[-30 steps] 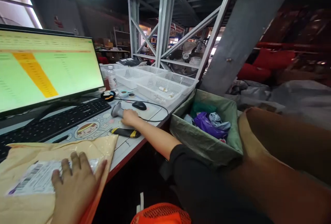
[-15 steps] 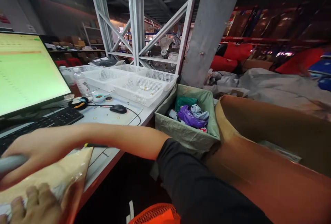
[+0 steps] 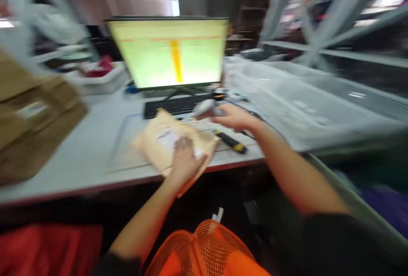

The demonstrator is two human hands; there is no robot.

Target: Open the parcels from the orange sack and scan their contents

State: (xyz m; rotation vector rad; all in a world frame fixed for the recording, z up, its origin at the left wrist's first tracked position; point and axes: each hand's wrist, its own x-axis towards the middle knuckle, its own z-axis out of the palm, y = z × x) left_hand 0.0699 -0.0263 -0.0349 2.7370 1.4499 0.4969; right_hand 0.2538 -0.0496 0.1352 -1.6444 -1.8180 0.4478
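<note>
**Item 1:** a tan padded mailer (image 3: 165, 144) with a white label (image 3: 168, 140), at the person's left hand and lying aslant at the near edge of a white surface (image 3: 79, 140).

**Item 2:** the left hand (image 3: 186, 163), on the mailer's near side with its fingers bent over the label area. Motion blur hides whether it pinches or only presses.

**Item 3:** the right hand (image 3: 232, 116), raised just beyond the mailer with its fingers curled around the grip of a handheld barcode scanner (image 3: 205, 108). The grey scanner head points left, over the mailer.

**Item 4:** a black-and-yellow utility knife (image 3: 231, 142), on the surface just below the right hand, near the mailer's right corner.

**Beyond the hands:** a black keyboard (image 3: 174, 106) lies ahead of them, and a monitor (image 3: 168, 52) showing a green-and-yellow spreadsheet stands behind it. Left of the hands, a brown cardboard box (image 3: 32, 114) appears blurred, well apart from them. To the right, white plastic mesh trays (image 3: 312, 106) sit beyond the right hand. Between the forearms, below the surface, is an orange mesh garment (image 3: 204, 246), worn by the person. Steel rack framing (image 3: 334, 12) rises behind the trays.
</note>
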